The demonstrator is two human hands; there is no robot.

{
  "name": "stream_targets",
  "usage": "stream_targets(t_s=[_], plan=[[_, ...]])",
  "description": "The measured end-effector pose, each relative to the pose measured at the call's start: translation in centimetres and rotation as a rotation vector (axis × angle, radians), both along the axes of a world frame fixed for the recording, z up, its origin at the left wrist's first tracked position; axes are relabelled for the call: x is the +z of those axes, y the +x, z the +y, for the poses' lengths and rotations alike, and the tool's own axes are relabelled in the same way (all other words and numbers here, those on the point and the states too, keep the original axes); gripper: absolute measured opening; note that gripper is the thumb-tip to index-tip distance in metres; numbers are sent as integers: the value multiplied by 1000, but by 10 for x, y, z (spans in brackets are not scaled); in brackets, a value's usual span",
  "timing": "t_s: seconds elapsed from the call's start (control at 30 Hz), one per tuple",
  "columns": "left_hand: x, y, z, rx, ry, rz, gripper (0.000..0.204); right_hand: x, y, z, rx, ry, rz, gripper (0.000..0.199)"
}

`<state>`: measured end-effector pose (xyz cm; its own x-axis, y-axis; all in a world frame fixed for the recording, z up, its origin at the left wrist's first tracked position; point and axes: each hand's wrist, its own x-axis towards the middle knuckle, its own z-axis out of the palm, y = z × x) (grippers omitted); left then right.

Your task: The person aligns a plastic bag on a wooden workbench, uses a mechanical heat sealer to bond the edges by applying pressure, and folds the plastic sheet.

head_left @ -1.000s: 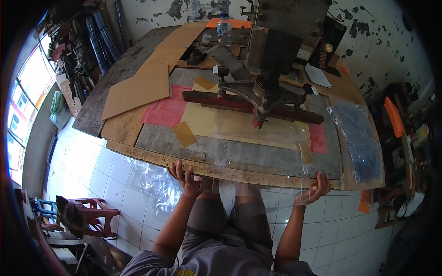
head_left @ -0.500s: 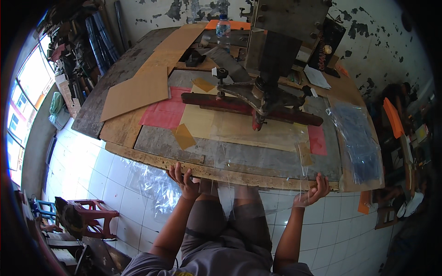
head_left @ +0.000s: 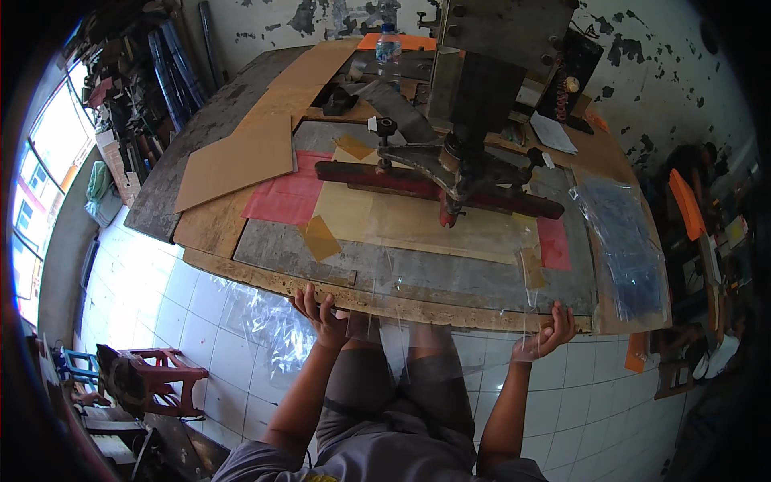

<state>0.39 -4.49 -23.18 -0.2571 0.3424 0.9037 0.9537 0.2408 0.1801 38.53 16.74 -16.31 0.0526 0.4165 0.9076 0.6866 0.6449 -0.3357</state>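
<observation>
At the front wooden edge of the table (head_left: 418,313), my left hand (head_left: 321,319) rests with its fingers raised and apart against the edge. My right hand (head_left: 548,333) is at the same edge, farther right, its fingers loosely bent upward against the wood. Neither hand shows a clear grip on anything. Between them, a clear plastic sheet (head_left: 438,281) lies over the grey plate and hangs past the edge over my lap. Above the plate sits a long dark-red press bar (head_left: 385,176) on a metal bracket. Yellow (head_left: 353,217) and red (head_left: 281,193) sheets lie beneath it.
Brown board pieces (head_left: 241,161) lie at the left. A stack of clear plastic sheets (head_left: 618,249) lies at the right. A water bottle (head_left: 388,50) stands at the back. Crumpled plastic (head_left: 281,337) hangs below the left edge, near a red stool (head_left: 173,377). Another person is at far right.
</observation>
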Motion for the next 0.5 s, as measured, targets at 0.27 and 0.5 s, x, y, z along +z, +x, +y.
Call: stream_targets(t_s=[0.27,0.5], plan=[[-3,-1,2,-1,19,-2,87,3,-2,-1,10,6,-12,45],[-1,0,2,1,15,0,88,1,0,-1,22,0,1,45]])
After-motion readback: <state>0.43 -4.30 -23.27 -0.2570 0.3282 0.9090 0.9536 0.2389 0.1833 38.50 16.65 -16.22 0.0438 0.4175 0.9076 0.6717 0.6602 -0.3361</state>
